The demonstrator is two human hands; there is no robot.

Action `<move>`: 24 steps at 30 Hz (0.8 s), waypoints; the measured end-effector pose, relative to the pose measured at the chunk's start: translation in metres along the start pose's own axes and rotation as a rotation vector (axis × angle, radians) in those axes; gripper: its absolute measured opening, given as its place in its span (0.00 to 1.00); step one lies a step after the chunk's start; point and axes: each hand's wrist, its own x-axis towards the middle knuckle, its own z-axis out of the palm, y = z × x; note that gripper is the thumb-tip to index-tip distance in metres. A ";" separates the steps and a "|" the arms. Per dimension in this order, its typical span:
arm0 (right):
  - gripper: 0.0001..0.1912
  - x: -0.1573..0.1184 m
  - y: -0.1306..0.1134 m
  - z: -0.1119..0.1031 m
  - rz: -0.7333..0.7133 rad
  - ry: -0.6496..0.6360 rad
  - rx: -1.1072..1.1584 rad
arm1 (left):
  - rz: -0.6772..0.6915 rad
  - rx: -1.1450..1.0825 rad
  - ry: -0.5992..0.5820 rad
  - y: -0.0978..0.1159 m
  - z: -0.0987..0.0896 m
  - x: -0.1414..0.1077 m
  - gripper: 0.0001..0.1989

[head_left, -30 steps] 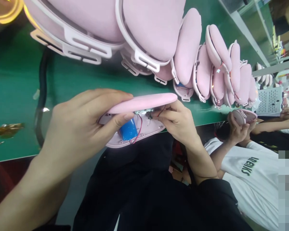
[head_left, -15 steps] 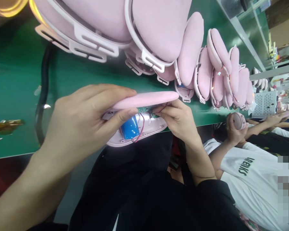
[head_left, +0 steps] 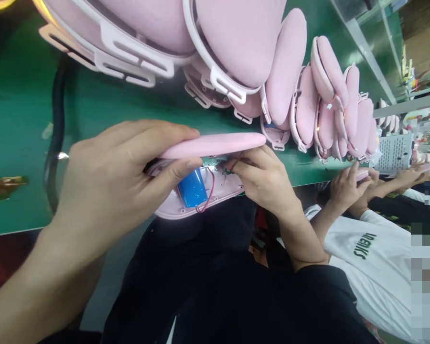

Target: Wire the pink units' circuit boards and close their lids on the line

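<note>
"Where are you holding the casing?"

"You are holding it around the middle of the worktop's [head_left: 103,98] near edge, partly over your dark clothing [head_left: 200,267]. Your left hand [head_left: 123,162] is clamping the pink upper shell [head_left: 218,144], thumb beneath and fingers on top. The lower casing [head_left: 222,190] is lying under it, with a blue battery [head_left: 192,188] and a red lead [head_left: 212,184] showing inside."

"And your right hand [head_left: 267,177]?"

"Its fingertips are bunching together at a thin wire [head_left: 232,167] beside the circuit board [head_left: 211,161]. The upper shell is hiding part of them, so I cannot tell whether they are gripping it."

"How would you be doing this well?"

"I'd say by keeping the upper shell tilted steadily, putting no pull on the wire, and watching that the red lead isn't straying under the rim."

"What is standing in your way?"

"Mostly that shell, overhanging the board. Stacked pink shells [head_left: 232,43] are filling the far side, and a half-shell [head_left: 278,138] is lying just beyond your right hand. A black cable [head_left: 55,138] is running toward the near edge on the left, with amber tape [head_left: 5,187] farther left. A co-worker's hands [head_left: 342,188] are working past your right, well apart."
</note>
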 end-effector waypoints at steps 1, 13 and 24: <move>0.16 -0.004 0.000 0.000 -0.032 0.003 -0.029 | 0.017 0.001 0.004 -0.002 0.000 0.000 0.21; 0.13 -0.023 0.000 -0.004 0.008 0.116 0.033 | -0.029 -0.084 0.046 -0.013 0.011 -0.003 0.24; 0.07 -0.005 0.000 0.007 0.265 0.215 0.182 | 0.226 -0.061 0.211 -0.020 0.018 0.000 0.20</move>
